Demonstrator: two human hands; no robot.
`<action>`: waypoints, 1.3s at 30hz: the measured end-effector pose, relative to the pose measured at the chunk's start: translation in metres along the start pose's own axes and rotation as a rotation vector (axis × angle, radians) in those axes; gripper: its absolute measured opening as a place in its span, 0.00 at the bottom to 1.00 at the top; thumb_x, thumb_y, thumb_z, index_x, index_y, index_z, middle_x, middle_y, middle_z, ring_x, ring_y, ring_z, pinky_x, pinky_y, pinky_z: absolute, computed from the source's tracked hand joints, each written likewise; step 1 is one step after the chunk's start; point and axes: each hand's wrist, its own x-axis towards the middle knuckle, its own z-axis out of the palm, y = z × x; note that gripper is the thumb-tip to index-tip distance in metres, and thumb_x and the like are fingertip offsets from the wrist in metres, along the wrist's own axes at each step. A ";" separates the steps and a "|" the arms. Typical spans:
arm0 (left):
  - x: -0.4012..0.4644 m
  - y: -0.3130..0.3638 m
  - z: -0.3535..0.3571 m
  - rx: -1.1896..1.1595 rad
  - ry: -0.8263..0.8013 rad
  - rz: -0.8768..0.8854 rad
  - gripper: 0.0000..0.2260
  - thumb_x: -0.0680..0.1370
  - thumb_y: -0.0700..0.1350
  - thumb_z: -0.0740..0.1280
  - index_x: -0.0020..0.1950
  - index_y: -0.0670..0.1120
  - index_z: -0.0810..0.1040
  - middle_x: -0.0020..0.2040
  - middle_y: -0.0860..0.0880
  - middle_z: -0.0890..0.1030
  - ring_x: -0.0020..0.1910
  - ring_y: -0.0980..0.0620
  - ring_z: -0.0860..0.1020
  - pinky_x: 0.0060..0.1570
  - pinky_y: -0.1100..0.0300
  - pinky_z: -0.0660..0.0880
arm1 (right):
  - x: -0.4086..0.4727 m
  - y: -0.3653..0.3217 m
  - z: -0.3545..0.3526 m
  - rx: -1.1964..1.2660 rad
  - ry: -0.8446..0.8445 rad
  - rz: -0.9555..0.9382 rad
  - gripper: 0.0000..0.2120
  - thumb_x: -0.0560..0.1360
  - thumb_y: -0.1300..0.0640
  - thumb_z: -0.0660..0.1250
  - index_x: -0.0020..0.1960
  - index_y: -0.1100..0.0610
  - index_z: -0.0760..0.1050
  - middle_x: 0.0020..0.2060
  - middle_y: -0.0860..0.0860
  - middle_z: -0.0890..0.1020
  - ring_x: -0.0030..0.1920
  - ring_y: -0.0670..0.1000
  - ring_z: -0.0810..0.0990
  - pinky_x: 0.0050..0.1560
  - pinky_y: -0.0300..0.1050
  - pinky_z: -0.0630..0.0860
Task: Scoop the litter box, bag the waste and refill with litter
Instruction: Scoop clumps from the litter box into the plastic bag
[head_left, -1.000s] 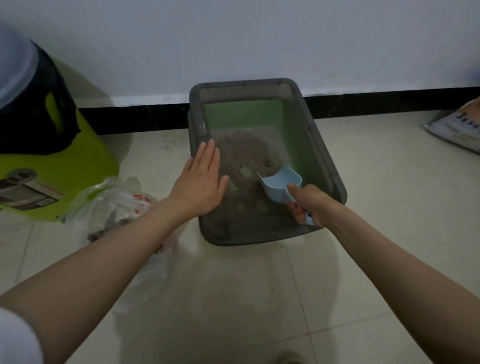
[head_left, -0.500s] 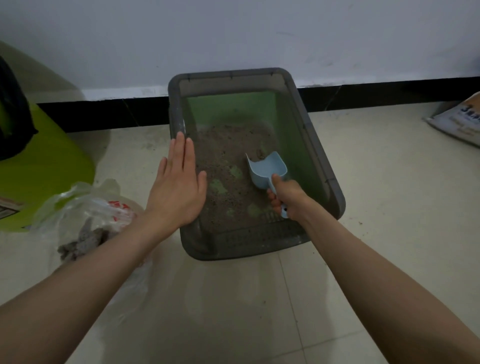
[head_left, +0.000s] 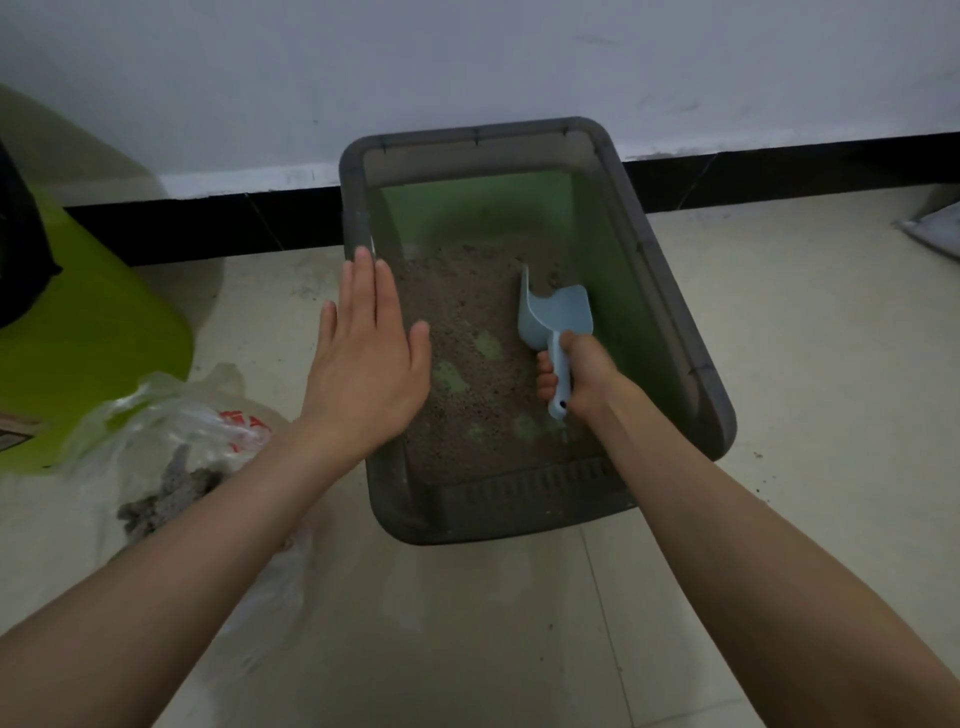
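Observation:
A grey litter box (head_left: 670, 291) with a green inside stands on the tiled floor against the wall. A thin layer of brownish litter (head_left: 467, 332) covers its bottom, with green patches showing through. My right hand (head_left: 582, 379) grips the handle of a light blue scoop (head_left: 556, 317), whose mouth points toward the far end of the litter. My left hand (head_left: 363, 358) lies flat, fingers together, over the box's left rim. A clear plastic bag (head_left: 171, 457) holding grey clumps lies on the floor to the left.
A lime green container (head_left: 88, 332) with a dark top stands at the far left. A litter sack (head_left: 935, 228) lies at the right edge near the black skirting. Some grains are scattered on the floor to the right of the box.
My right hand has pushed the scoop forward, toward the far end of the litter. My left hand shifted from over the litter to the left rim. The view has shifted right.

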 end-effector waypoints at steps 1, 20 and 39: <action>0.003 0.003 0.002 -0.011 0.031 -0.012 0.28 0.82 0.51 0.48 0.76 0.40 0.40 0.77 0.44 0.37 0.75 0.49 0.38 0.75 0.52 0.41 | 0.001 -0.003 0.002 0.017 0.004 -0.011 0.18 0.82 0.53 0.46 0.37 0.57 0.62 0.30 0.50 0.61 0.24 0.46 0.59 0.18 0.29 0.56; 0.009 0.001 0.015 -0.069 0.150 0.005 0.26 0.82 0.45 0.50 0.76 0.39 0.42 0.77 0.43 0.40 0.76 0.48 0.40 0.75 0.54 0.43 | 0.034 -0.029 0.020 -0.236 0.166 -0.171 0.16 0.80 0.50 0.55 0.37 0.58 0.67 0.30 0.52 0.67 0.28 0.47 0.62 0.28 0.40 0.58; 0.008 0.002 0.012 -0.021 0.147 0.003 0.26 0.82 0.47 0.49 0.75 0.38 0.42 0.77 0.42 0.40 0.76 0.47 0.39 0.74 0.55 0.42 | 0.020 0.009 0.011 -0.379 0.152 -0.415 0.17 0.79 0.49 0.57 0.36 0.58 0.69 0.26 0.52 0.69 0.23 0.48 0.65 0.19 0.34 0.60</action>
